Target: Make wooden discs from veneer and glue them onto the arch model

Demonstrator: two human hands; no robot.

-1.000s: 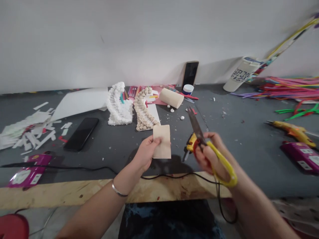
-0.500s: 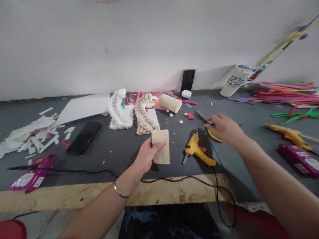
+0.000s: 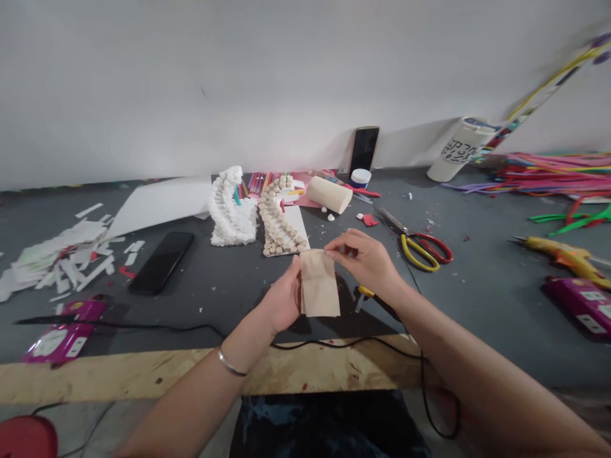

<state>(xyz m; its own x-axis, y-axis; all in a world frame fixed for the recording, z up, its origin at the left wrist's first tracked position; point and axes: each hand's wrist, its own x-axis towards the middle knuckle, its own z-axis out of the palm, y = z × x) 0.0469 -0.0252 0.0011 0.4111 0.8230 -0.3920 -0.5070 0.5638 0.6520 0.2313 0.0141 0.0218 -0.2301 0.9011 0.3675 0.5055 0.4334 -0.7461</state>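
Note:
Both hands hold a small tan foam sheet [image 3: 319,286] upright above the dark table [image 3: 229,280]. My left hand [image 3: 282,299] grips its left edge with fingers curled. My right hand [image 3: 365,257] pinches its top right corner. The yellow-and-red scissors [image 3: 420,245] lie on the table to the right of my right hand, apart from it. A yellow glue gun [image 3: 365,291] is mostly hidden under my right wrist.
A white foam spiral [image 3: 230,210] and a tan spiral [image 3: 279,219] stand behind the sheet, beside a tan foam roll [image 3: 328,194]. A black phone [image 3: 161,262] lies left, near white paper scraps [image 3: 57,254]. Another glue gun [image 3: 563,251] and coloured strips [image 3: 548,168] lie right.
My right hand set the scissors down on the table at the right, then came back left and took hold of the tan sheet's top corner.

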